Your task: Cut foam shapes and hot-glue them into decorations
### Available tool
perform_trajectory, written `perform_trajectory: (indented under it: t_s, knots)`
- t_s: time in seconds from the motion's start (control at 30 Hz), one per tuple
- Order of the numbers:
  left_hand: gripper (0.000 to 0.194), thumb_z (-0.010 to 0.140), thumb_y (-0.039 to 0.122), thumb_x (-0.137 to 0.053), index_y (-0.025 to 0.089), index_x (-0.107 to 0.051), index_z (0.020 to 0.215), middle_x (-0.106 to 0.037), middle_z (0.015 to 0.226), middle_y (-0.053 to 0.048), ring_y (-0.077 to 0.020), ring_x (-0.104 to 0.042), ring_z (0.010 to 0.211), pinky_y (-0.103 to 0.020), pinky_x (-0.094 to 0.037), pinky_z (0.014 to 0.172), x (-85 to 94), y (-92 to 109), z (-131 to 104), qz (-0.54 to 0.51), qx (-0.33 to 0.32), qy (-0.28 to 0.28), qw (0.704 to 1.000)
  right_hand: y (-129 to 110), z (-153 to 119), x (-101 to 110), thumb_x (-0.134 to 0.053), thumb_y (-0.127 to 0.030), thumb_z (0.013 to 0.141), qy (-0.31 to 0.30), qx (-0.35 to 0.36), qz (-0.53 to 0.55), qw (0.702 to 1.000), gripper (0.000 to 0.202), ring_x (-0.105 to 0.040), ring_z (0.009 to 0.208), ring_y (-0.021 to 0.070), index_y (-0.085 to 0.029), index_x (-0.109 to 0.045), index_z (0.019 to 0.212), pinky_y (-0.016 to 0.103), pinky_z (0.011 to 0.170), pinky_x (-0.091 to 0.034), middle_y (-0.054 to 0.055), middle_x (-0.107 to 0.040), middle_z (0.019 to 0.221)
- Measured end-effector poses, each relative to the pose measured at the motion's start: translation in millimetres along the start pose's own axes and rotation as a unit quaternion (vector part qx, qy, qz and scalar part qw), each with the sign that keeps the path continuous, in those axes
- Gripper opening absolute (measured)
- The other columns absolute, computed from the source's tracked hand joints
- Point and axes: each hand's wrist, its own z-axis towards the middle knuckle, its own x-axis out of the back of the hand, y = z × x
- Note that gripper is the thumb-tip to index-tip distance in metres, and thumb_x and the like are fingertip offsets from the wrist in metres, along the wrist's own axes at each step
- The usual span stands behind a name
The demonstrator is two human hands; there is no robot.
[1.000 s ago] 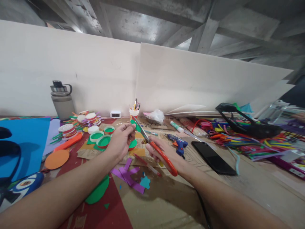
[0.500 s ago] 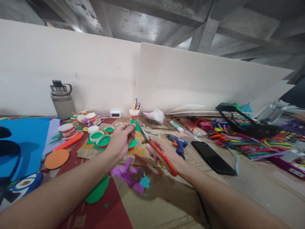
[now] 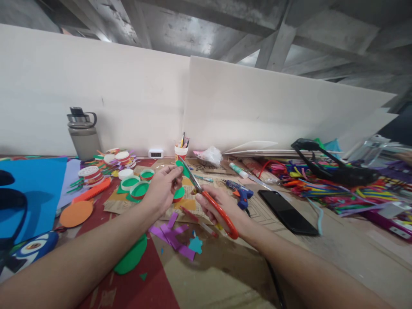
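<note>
Between the fingertips of my left hand (image 3: 163, 189) is a small piece of green foam sheet (image 3: 186, 171). My right hand (image 3: 222, 206) is closed round the handles of red-handled scissors (image 3: 220, 210), whose blades point up and away, against the green piece. Below my hands lie crossed purple strips (image 3: 175, 238), a light-blue cutout (image 3: 195, 245) and a red pen-like stick (image 3: 199, 221). Several shallow red-rimmed paper cups with green insides (image 3: 139, 190) stand left of my left hand. Under my left forearm a larger green foam piece (image 3: 131, 257) is partly covered.
Right of my hands are a blue glue gun (image 3: 243, 196), a black phone (image 3: 288, 213), a glue stick (image 3: 238, 170) and piled pipe cleaners (image 3: 341, 193). A grey bottle (image 3: 84, 135), an orange cutter (image 3: 92, 190) and blue sheets (image 3: 35, 189) are at left. White boards (image 3: 273, 111) stand behind.
Almost nothing differs. Both hands, the scissors and the green piece keep nearly the same place, with the scissors' handles shifted very slightly.
</note>
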Motion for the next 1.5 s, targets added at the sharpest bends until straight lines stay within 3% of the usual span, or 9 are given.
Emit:
perform_trajectory:
  t_s: [0.2,0.37,0.6,0.83,1.1,1.3,1.5]
  knots:
    - [0.028,0.064,0.023,-0.079,0.015,-0.053,0.068,-0.049,0.058,0.004,-0.0055,-0.041,0.05,-0.018,-0.029,0.045,0.5,0.4,-0.6,-0.005,0.003,0.003,1.0,-3.7,-4.2,-5.9,-0.065,-0.047,0.084,0.011,-0.05,0.062,0.997,0.028,-0.039,0.038,0.0068,-0.022,-0.052,0.079,0.019,0.034,-0.031,-0.007,-0.043,0.055]
    - [0.027,0.064,0.023,-0.079,0.015,-0.054,0.07,-0.049,0.058,0.004,-0.0053,-0.041,0.05,-0.017,-0.028,0.045,1.2,0.1,1.3,-0.006,0.007,0.004,1.0,-6.2,-5.1,-8.6,-0.066,-0.048,0.083,0.024,-0.05,0.079,0.995,0.031,-0.037,0.036,0.0063,-0.022,-0.051,0.074,0.018,0.031,-0.03,-0.007,-0.043,0.054]
    - [0.026,0.065,0.022,-0.078,0.015,-0.054,0.067,-0.049,0.058,0.004,-0.005,-0.041,0.05,-0.017,-0.029,0.045,1.4,-0.1,1.3,-0.007,0.006,0.004,1.0,-4.9,-3.6,-5.9,-0.068,-0.044,0.083,0.037,-0.005,0.047,0.998,0.031,-0.037,0.04,0.0065,-0.021,-0.052,0.068,0.018,0.035,-0.026,-0.006,-0.043,0.05]
    - [0.026,0.066,0.022,-0.077,0.016,-0.052,0.063,-0.046,0.056,0.004,-0.0055,-0.039,0.05,-0.017,-0.028,0.043,1.7,0.8,1.7,-0.002,0.007,-0.004,1.0,-3.3,-2.7,-5.4,-0.064,-0.047,0.085,0.031,-0.026,0.009,0.999,0.03,-0.04,0.04,0.0086,-0.021,-0.054,0.074,0.019,0.037,-0.03,-0.007,-0.043,0.049]
    - [0.027,0.067,0.023,-0.078,0.015,-0.052,0.064,-0.045,0.057,0.004,-0.0057,-0.039,0.051,-0.017,-0.028,0.044,2.9,1.4,2.3,0.01,0.004,-0.01,1.0,-12.9,-6.8,-5.4,-0.064,-0.046,0.084,0.029,-0.068,0.004,0.997,0.033,-0.042,0.036,0.0085,-0.022,-0.045,0.069,0.02,0.034,-0.033,-0.007,-0.044,0.049]
    - [0.03,0.066,0.026,-0.08,0.016,-0.052,0.066,-0.046,0.058,0.005,-0.0063,-0.04,0.052,-0.019,-0.029,0.047,2.6,-1.9,-0.8,0.029,0.017,-0.018,0.999,-0.9,2.6,-5.3,-0.07,-0.048,0.079,0.092,-0.053,0.117,0.987,0.035,-0.037,0.036,0.0067,-0.023,-0.046,0.075,0.018,0.032,-0.032,-0.009,-0.043,0.052]
    - [0.031,0.067,0.033,-0.081,0.015,-0.057,0.07,-0.048,0.058,0.004,-0.0057,-0.038,0.05,-0.02,-0.026,0.047,-3.2,-7.1,-9.8,0.078,0.029,-0.053,0.995,-1.8,6.5,-5.2,-0.074,-0.053,0.073,0.146,-0.019,0.225,0.963,0.043,-0.044,0.04,0.0071,-0.023,-0.049,0.09,0.019,0.036,-0.036,-0.007,-0.049,0.059]
